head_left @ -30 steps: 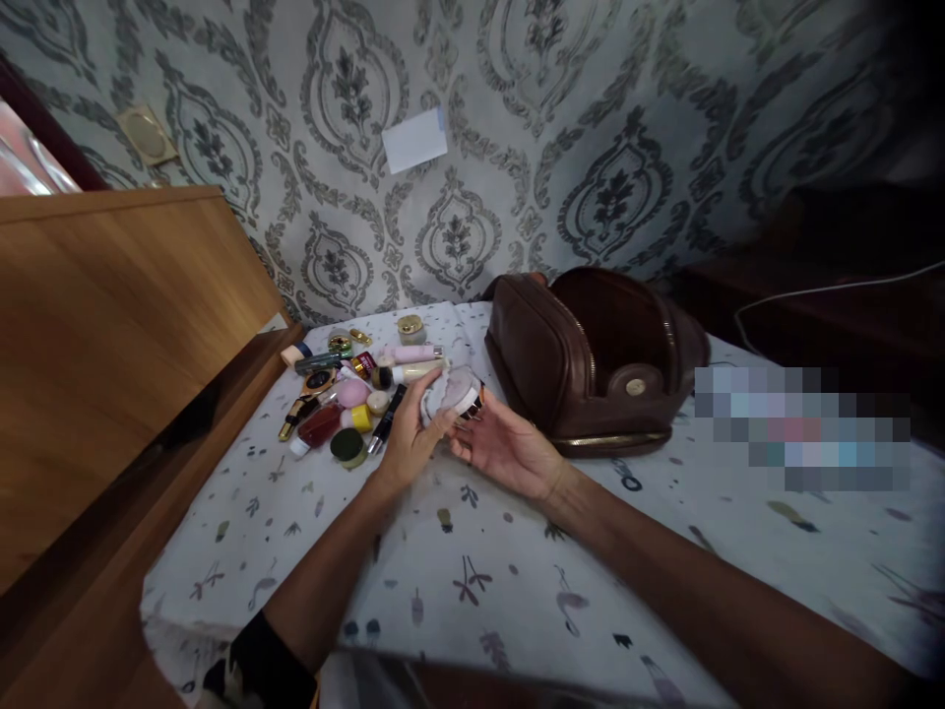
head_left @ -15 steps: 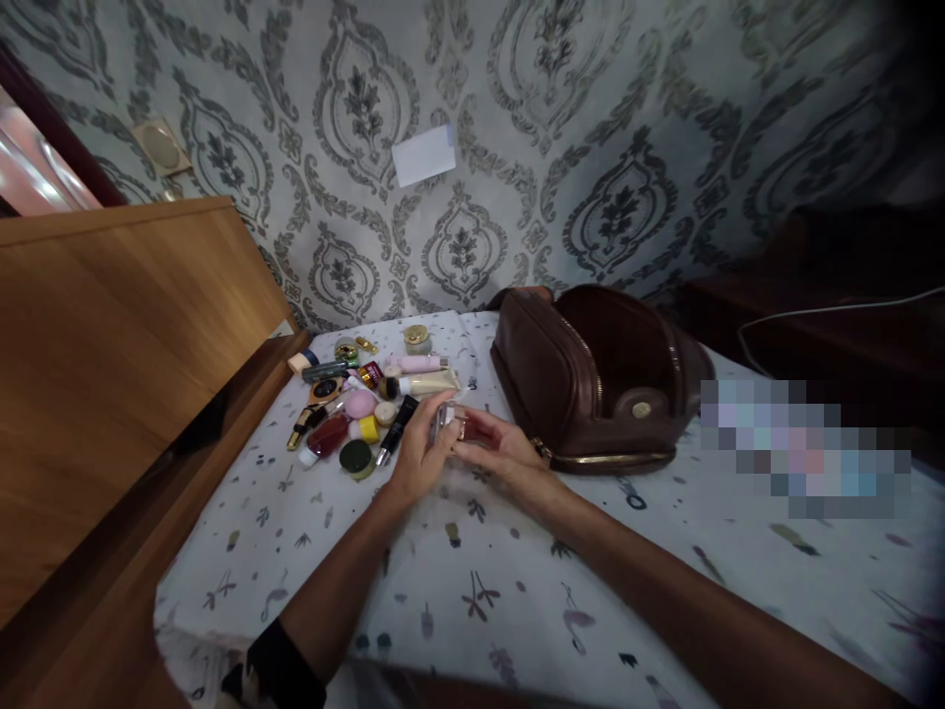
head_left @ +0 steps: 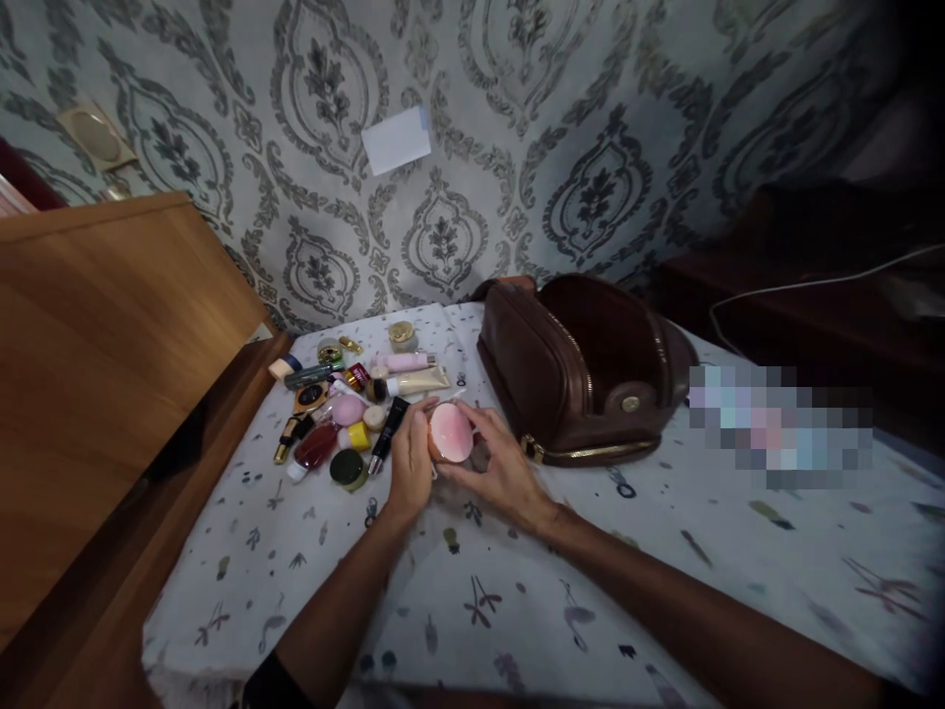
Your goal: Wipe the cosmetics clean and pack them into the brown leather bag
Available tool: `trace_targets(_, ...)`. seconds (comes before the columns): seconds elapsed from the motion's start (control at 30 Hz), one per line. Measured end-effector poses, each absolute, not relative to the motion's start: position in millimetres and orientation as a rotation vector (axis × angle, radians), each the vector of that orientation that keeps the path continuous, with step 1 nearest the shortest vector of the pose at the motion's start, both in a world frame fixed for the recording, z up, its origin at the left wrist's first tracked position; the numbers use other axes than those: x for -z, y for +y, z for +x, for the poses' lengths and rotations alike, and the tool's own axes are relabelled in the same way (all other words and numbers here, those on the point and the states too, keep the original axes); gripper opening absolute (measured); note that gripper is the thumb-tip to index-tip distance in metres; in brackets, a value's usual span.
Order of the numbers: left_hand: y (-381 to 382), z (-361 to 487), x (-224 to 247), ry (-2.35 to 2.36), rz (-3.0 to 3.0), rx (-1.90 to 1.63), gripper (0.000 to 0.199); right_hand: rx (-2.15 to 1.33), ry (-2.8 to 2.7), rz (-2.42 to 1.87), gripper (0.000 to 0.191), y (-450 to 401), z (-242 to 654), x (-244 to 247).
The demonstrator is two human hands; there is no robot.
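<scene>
a black sleeve (head_left: 277,684) shows nearest, at the edge of a white cloth (head_left: 295,591) with small printed motifs. the left hand (head_left: 410,463) curls round the left side of a round pink-topped jar (head_left: 451,433); the right hand (head_left: 509,481) holds it from the right, thumb low, fingers at the upper rim. the light is dim, so whether that pink face is lid or base is hard to say. the jar is up between both hands, just right of a black tube (head_left: 387,438). left of the tube lie a green-lidded jar (head_left: 347,470), a red bottle (head_left: 316,446) and a pink egg-shaped piece (head_left: 347,410). farther back are a cream tube (head_left: 419,381), a pink tube (head_left: 405,361) and a gold-topped jar (head_left: 402,337). to the right, a brown bag (head_left: 535,364) stands unzipped before the patterned wall (head_left: 443,59), which bears a white card (head_left: 397,141).
</scene>
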State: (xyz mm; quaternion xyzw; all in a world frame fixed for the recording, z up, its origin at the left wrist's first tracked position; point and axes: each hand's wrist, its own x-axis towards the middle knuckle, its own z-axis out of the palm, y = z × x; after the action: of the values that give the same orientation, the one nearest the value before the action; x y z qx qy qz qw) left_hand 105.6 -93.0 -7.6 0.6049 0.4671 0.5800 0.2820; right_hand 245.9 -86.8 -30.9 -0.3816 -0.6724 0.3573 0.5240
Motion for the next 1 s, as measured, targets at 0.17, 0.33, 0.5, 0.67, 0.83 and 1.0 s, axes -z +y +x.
trace_targets(0.17,-86,103,8,1.35,1.515,-1.577,0.034,-0.87,-1.571,-0.948,0.071,-86,245,29)
trace_targets(0.33,-87,100,8,1.414,1.626,-1.623,0.03,-0.932,-1.501,-0.905,0.061,-88,243,26)
trace_targets(0.5,-93,103,4,1.268,1.775,-1.504,0.028,-0.861,-1.484,-0.96,0.062,-87,242,31)
trace_targets(0.67,-89,106,8,1.222,1.333,-1.466,0.026,-0.779,-1.604,-0.899,0.068,-87,244,35)
trace_targets(0.83,-85,105,11,1.142,1.254,-1.475,0.031,-0.814,-1.583,-0.926,0.082,-92,243,30)
trace_targets(1.0,-87,103,11,1.169,1.275,-1.481,0.034,-0.816,-1.586,-0.92,0.072,-97,241,14)
